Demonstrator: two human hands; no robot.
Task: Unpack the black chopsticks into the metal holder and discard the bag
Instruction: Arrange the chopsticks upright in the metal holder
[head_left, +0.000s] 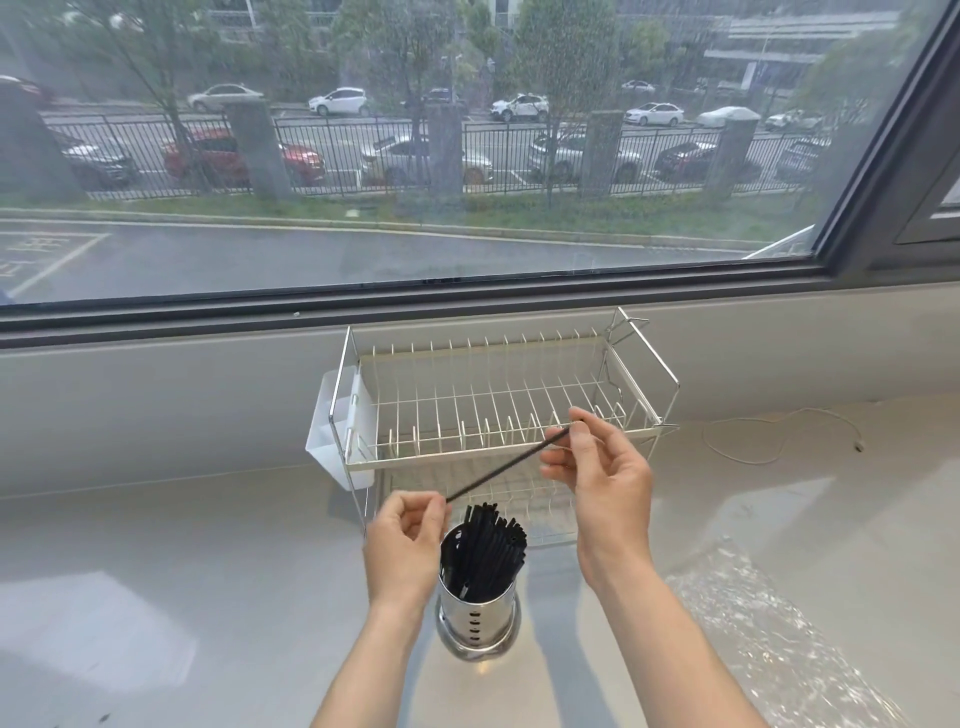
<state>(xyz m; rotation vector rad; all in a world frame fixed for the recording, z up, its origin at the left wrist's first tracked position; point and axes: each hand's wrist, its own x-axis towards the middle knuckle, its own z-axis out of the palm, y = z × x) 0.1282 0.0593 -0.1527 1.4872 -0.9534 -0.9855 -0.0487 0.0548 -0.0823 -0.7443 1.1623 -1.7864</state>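
The person is showing two bare forearms coming up from the bottom edge of the view, with no sleeves reaching into sight. The left hand (408, 540) is wearing nothing: no ring, no watch, no glove. The right hand (605, 480) is likewise going bare at wrist and fingers. The fingernails are looking short and unpainted.
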